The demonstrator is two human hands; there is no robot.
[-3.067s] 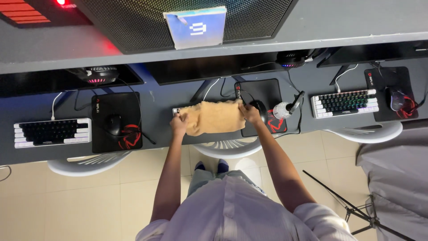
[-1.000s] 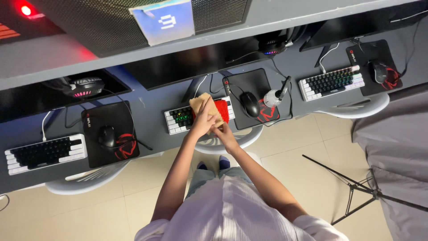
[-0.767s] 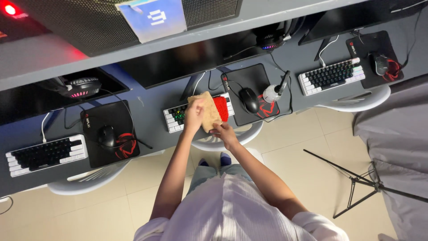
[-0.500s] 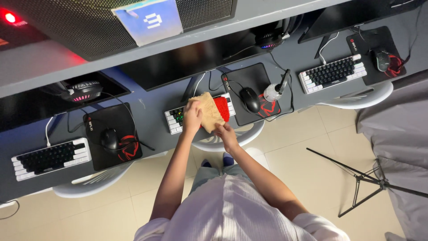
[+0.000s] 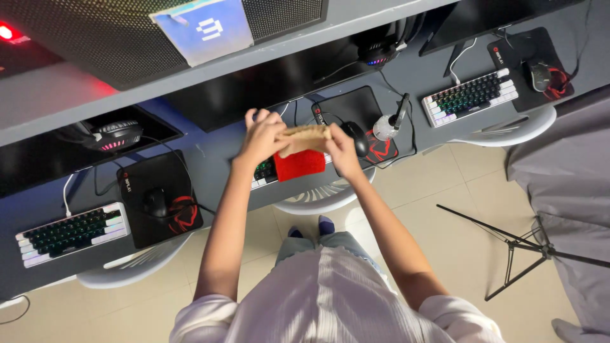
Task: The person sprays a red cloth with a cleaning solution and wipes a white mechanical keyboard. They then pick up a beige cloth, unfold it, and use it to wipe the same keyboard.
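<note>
1. Our left hand (image 5: 264, 136) is closed on the left end of a folded tan cloth (image 5: 305, 136), fingers curled over its top edge.
2. Our right hand (image 5: 340, 149) grips the right end of the same cloth, so it is stretched between both hands, held up over the desk (image 5: 210, 152) and not lying on it.
3. Just under the cloth we see a red cloth (image 5: 298, 166), a flat rectangle lying over the right part of the middle keyboard (image 5: 264, 173); whether the tan cloth touches it we cannot tell.
4. That keyboard shows only its left end, with white keys and green light, between our left wrist and the red cloth.
5. To the right of our right hand lies a black mouse (image 5: 358, 136) on a black mouse pad (image 5: 356, 111) with a red mark at its corner.
6. Just beyond the pad stands a small white desk microphone (image 5: 389, 124) with a dark stem tilted to the right.
7. A headset (image 5: 384, 47) with purple light hangs at the back of the desk, above the pad.
8. On our left another station has a lit keyboard (image 5: 70, 232), a mouse (image 5: 155, 202) on a black pad, and a headset (image 5: 117, 134) with pink light.
9. A third keyboard (image 5: 470, 96) lies far right.
10. White chairs (image 5: 321, 197) are tucked under the desk edge, and a black tripod (image 5: 521, 244) stands on the tiled floor to our right.
</note>
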